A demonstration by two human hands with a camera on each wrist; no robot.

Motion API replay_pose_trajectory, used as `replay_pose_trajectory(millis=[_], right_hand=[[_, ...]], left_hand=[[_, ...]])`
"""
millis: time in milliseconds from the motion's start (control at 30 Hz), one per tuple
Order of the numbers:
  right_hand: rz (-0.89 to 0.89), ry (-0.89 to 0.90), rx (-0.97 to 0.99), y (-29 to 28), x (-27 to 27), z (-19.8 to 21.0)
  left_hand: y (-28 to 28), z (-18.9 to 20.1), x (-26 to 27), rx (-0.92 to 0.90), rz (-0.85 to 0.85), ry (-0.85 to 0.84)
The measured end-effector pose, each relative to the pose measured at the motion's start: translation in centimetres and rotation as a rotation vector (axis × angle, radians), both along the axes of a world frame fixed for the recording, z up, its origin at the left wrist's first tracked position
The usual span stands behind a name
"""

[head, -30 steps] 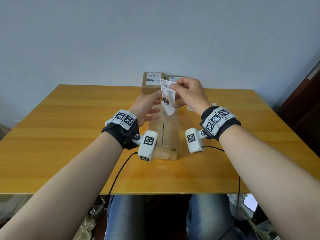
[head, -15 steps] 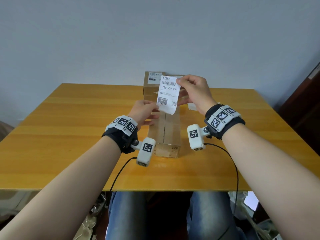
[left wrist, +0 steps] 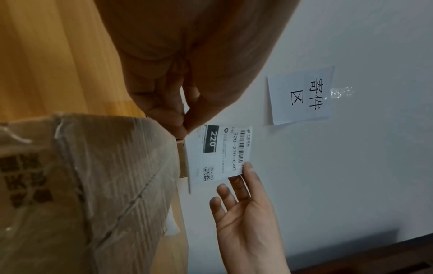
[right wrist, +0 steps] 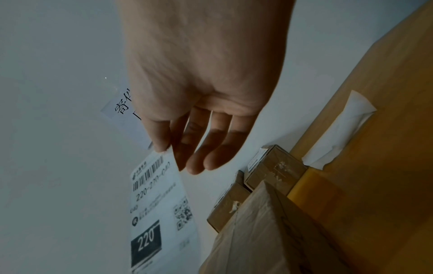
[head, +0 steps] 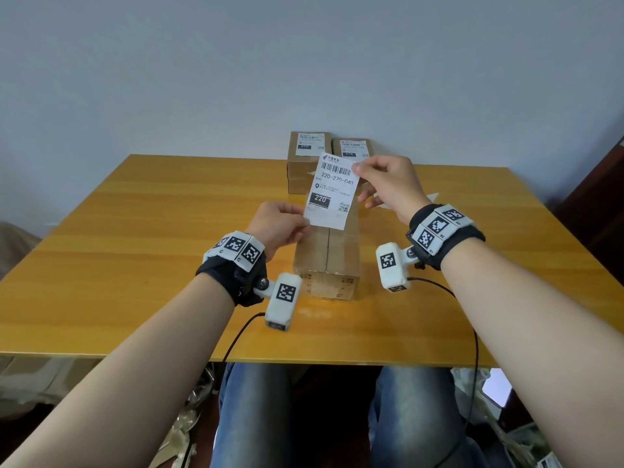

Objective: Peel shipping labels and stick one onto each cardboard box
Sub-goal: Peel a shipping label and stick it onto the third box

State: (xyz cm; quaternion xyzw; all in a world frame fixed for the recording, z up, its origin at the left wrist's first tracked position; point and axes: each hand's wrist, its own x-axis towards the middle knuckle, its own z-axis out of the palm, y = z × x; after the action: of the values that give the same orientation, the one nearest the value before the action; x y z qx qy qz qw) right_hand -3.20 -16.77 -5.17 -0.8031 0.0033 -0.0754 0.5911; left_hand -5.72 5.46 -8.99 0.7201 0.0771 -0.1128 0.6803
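A white shipping label [head: 332, 192] [left wrist: 220, 155] [right wrist: 157, 207] printed with a barcode and "220" hangs stretched in the air above a long taped cardboard box [head: 327, 255] [left wrist: 93, 185] [right wrist: 257, 231]. My left hand [head: 283, 226] [left wrist: 180, 122] pinches the label's lower left corner. My right hand [head: 381, 179] [right wrist: 168, 146] pinches its upper right corner, the other fingers spread loosely. Two smaller cardboard boxes [head: 309, 163] [head: 351, 152] stand at the table's far edge, each with a label on top.
The wooden table [head: 135, 248] stretches wide to both sides of the long box. A white backing paper [head: 429, 201] [right wrist: 339, 129] lies on the table right of my right hand. A paper sign [left wrist: 302, 94] is taped to the wall behind.
The label has gone from curled between my hands to flat and stretched out. My left hand slid down to its lower corner; the right hand keeps the top corner.
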Motion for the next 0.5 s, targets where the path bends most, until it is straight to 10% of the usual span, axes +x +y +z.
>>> replay_pose_trajectory(millis=[333,500], right_hand=[[0.028,-0.100,-0.057,-0.1,0.0,0.0],[0.046,-0.106,-0.145,0.3,-0.2,0.3]], left_hand=[[-0.8,1.1,0.0,-0.070,0.089,0.040],[-1.5,2.8,-0.5,-0.009,0.164,-0.248]])
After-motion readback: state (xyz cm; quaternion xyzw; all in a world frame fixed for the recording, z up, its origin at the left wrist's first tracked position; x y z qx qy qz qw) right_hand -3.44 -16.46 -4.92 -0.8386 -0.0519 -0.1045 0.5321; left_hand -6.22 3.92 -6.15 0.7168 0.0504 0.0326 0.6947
